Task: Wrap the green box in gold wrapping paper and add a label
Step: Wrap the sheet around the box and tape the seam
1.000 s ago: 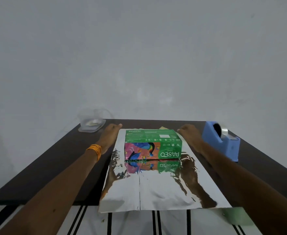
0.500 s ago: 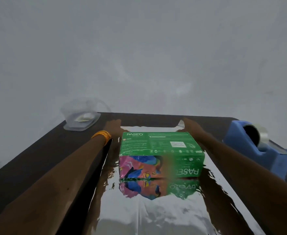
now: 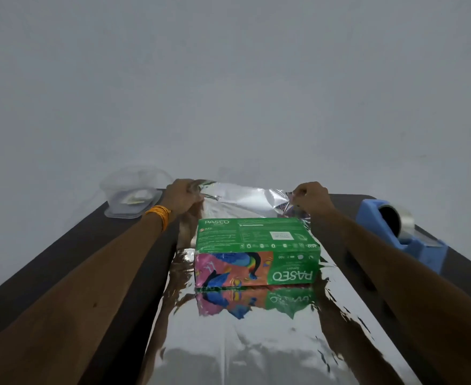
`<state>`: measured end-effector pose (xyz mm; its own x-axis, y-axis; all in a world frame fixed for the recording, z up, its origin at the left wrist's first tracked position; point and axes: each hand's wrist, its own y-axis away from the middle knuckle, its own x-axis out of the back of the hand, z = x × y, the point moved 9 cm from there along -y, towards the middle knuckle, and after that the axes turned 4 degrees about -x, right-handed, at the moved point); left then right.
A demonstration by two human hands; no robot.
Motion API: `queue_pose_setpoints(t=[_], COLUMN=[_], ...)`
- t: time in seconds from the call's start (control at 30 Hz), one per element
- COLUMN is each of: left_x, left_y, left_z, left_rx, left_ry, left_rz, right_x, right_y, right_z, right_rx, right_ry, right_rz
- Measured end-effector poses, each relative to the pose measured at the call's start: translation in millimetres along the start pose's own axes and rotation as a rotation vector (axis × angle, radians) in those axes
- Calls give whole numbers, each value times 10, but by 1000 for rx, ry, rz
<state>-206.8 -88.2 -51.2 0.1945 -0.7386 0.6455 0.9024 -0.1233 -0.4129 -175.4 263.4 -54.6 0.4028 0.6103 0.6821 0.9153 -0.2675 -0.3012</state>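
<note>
Gripping the wrapping paper (image 3: 247,200), left hand (image 3: 183,196) and right hand (image 3: 311,197); clear tub (image 3: 133,193) holds something pale

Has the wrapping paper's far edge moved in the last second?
Yes, upward: the far edge of the wrapping paper lay flat on the table; now the left hand and right hand hold it lifted behind the green box.

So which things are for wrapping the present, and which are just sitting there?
For the job: green box; shiny wrapping paper under it; left hand and right hand gripping its far edge; probably the blue tape dispenser.

Just sitting there: clear plastic tub on the dark table, untouched; its contents are too blurry to tell.
</note>
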Motion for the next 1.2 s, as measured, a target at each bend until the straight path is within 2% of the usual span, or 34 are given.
queue_pose_setpoints(t=[0.13,0.3,0.4,0.5,0.7,0.8,0.93,1.03,1.07,1.13,1.2], left_x=[356,624,667,690,614,671,644,280,125,-136,-276], left_y=[396,860,1129,1360,1562,1616,1705,1698,1696,1683,1686], left_z=[281,566,624,611,643,732,1167,1389,1416,1399,1365], left_rx=[-39,-201,-263,-285,-266,-252,-322,-349,-359,-378,-408], left_ry=[172,181,176,199,37,-17,-67,-225,-303,-415,-508], left_rz=[166,103,51,68,45,54,54,-136,-206,-296,-304], right_x=[331,694,811,870,713,720,984,1044,958,608,229], right_y=[370,915,1268,1550,1683,1718,1712,1890,1958,2036,2090], right_z=[-49,-132,-176,-197,-63,-65,-142,-651,-823,-1048,-1085], right_rx=[-16,152,275,343,233,280,230,355,406,439,435], right_ry=[-356,-411,-363,-170,-22,68,110,150,135,196,341], right_rz=[37,54,7,49,21,15,221,290,232,-21,-242])
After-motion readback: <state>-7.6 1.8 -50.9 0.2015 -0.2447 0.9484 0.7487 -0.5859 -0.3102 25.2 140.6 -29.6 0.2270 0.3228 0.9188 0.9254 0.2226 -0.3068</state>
